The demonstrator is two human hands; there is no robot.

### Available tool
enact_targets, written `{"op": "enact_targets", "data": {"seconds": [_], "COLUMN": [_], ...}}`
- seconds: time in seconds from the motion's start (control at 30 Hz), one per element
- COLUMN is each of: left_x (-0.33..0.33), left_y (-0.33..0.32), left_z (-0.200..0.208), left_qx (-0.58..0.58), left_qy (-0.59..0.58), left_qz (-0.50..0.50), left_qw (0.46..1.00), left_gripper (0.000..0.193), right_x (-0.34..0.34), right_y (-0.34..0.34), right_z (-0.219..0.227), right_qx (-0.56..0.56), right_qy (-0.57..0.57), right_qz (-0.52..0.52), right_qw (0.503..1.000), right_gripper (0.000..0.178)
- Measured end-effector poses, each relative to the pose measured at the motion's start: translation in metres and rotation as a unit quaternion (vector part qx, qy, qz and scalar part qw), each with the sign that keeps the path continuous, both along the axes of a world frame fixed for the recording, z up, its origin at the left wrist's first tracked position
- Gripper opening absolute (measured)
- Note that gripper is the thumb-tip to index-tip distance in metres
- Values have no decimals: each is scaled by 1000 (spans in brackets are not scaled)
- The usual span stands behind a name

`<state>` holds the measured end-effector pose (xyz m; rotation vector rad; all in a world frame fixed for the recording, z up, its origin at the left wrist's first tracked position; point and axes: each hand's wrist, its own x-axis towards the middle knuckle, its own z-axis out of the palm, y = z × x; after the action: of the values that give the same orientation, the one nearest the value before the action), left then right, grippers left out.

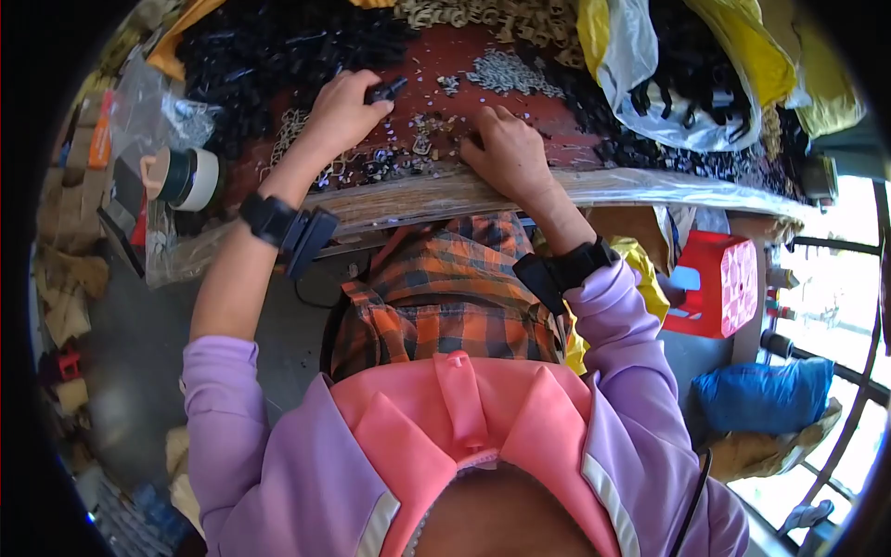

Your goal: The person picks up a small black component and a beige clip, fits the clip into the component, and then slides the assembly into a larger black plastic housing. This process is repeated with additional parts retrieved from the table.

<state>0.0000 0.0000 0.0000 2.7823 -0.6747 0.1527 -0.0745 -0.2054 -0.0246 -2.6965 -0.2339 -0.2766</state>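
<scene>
My left hand [343, 113] is closed, with a small black plastic part [386, 90] between its thumb and fingers, above the red tabletop [436, 70]. To the right, my right hand [509, 150] rests by the table's near edge with its fingers curled under. Whatever lies in those fingers, if anything, is hidden from view. Between the hands lie scattered small metal bits [423, 139]. Beyond them is a heap of small silvery pieces [509, 72], like screws or pins. A large pile of black parts [269, 56] spreads behind my left hand.
Tan pieces [501, 14] are heaped at the back. At right, a yellow and white plastic bag [640, 97] holds more black parts. Tape rolls [197, 178] stand at the left edge. Clear film covers the wooden front edge [399, 200]. A red stool [719, 283] is below right.
</scene>
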Motion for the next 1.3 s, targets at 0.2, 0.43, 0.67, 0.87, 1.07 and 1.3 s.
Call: {"op": "enact_targets", "data": {"seconds": [0.2,0.43,0.67,0.87,1.07,1.3], "left_x": [-48,-70,-76,-80,-85,-114], "left_y": [-7,-17,-9,-14,-13,-29], "left_z": [22,8,7,10,8,6], "left_qx": [-434,-494,-547,-559,-611,-640], "left_qy": [403,499,569,596,571,568], "left_qz": [54,64,72,45,73,69], "left_qw": [804,709,610,574,544,513], "left_gripper": [29,24,37,40,37,22], "right_x": [1,-3,1,-2,-24,-68], "right_y": [13,5,11,5,7,3], "right_z": [-3,-4,-5,-7,8,33], "right_qx": [-41,-64,4,15,175,322], "right_qy": [-58,-61,-34,-54,-11,-82], "right_qz": [23,38,5,31,25,156], "right_qw": [997,995,999,998,984,930], "right_gripper": [16,16,17,19,16,12]}}
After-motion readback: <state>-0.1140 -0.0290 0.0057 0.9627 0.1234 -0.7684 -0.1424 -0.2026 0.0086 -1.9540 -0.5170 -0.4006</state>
